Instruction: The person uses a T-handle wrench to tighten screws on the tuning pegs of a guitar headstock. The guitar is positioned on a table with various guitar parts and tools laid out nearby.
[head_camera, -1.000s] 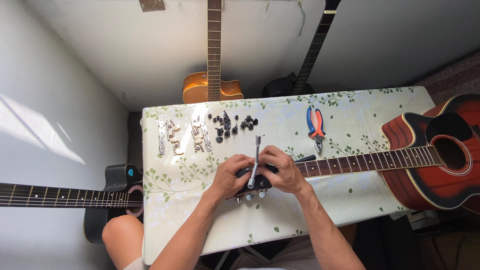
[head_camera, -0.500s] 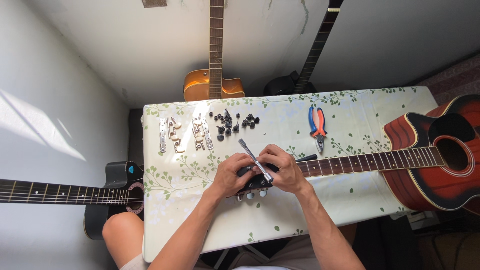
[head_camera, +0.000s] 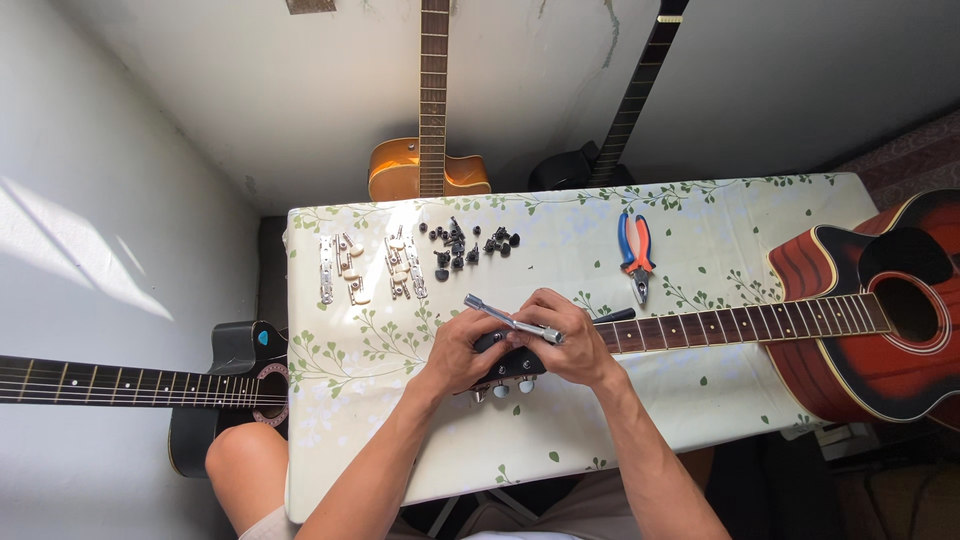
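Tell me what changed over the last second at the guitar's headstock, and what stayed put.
The silver socket wrench swung over: it stood nearly upright a second ago, then tilted up-left, and now lies low across both hands, its free end pointing left. The right hand keeps hold of it; the left hand still grips the headstock. The pliers, the black tuner parts and the red guitar on the table did not move.

A: What sort of place is this?
B: A guitar repair workshop: guitars lean on the wall, pliers and tuning pegs near the table's far edge.
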